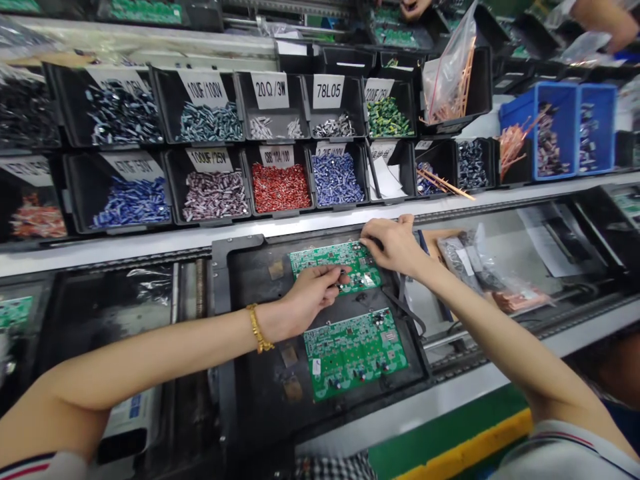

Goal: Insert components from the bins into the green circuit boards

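Two green circuit boards lie in a black tray [270, 427]. My left hand [310, 293], with a gold bracelet [256, 328] at the wrist, is over the lower part of the far circuit board [320, 257]. Its thumb and forefinger are pinched together around a small dark part that I cannot identify. My right hand [393, 243] is at the far board's upper right corner, fingers curled down; whatever they hold is hidden. Nearer to me, the second circuit board [350, 353] carries several small upright components and a white label.
Labelled black bins stand in two rows beyond the tray, including red capacitors [280, 187], blue capacitors [337, 179] and green capacitors [389, 117]. Blue bins [555, 133] stand right. Bagged parts [470, 263] lie right of the tray. Another person's arm [607, 23] shows top right.
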A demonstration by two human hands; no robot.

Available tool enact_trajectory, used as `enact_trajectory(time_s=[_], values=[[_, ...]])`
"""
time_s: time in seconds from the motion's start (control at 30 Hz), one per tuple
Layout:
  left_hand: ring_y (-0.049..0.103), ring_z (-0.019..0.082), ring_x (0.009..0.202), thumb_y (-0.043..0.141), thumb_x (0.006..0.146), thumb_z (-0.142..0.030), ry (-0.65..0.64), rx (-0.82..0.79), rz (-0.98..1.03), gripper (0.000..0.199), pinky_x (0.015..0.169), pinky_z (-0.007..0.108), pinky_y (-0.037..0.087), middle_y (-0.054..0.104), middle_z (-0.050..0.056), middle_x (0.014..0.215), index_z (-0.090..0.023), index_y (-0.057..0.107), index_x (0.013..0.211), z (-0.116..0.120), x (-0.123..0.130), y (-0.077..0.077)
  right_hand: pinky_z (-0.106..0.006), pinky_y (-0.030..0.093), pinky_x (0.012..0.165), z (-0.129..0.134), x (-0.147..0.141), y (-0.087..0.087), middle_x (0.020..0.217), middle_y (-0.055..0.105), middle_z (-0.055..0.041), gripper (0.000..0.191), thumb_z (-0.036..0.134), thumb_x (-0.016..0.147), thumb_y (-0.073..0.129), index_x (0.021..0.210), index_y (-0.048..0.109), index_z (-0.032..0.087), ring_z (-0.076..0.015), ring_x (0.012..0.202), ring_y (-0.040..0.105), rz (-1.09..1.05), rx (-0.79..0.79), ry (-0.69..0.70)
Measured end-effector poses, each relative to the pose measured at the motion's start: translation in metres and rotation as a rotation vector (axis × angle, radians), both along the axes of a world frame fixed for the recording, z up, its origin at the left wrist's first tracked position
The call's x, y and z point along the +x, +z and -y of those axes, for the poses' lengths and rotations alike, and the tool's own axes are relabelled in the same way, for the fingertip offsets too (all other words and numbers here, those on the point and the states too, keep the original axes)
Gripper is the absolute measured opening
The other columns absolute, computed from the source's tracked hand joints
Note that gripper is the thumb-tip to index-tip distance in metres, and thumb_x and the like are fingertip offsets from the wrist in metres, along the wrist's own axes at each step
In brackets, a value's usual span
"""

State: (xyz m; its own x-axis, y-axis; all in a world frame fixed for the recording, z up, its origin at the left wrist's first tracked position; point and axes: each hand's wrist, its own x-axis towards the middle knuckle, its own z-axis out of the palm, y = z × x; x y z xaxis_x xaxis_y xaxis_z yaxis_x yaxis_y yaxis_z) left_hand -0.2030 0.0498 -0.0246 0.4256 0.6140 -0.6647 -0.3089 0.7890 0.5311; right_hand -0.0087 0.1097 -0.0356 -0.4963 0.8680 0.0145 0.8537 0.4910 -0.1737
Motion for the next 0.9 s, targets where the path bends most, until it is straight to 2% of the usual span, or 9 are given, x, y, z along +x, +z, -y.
enact_trajectory(time_s=[0.2, 0.9], values=[[0.028, 0.0, 0.046, 0.055, 0.084, -0.017, -0.011, -0.02, 0.025, 0.014, 0.046, 0.021, 0.015, 0.054, 0.003, 0.074, -0.009, 0.06, 0.075, 0.0033, 0.0027, 0.0018, -0.031, 0.014, 0.066, 0.0016, -0.0021, -0.0015, 0.083, 0.063, -0.0018, 0.017, 0.025, 0.084, 0.039, 0.077, 0.054, 0.018, -0.0202, 0.084, 0.055, -0.037, -0.002, -0.068], [0.027, 0.0, 0.046, 0.053, 0.087, -0.02, -0.036, -0.068, 0.064, 0.017, 0.045, 0.019, 0.013, 0.051, 0.002, 0.071, -0.007, 0.058, 0.076, 0.0039, 0.0046, 0.0036, -0.032, 0.017, 0.069, -0.0005, 0.0, -0.0039, 0.085, 0.064, -0.0016, 0.017, 0.026, 0.083, 0.043, 0.078, 0.056, 0.018, -0.0213, 0.087, 0.055, -0.054, -0.035, -0.075]])
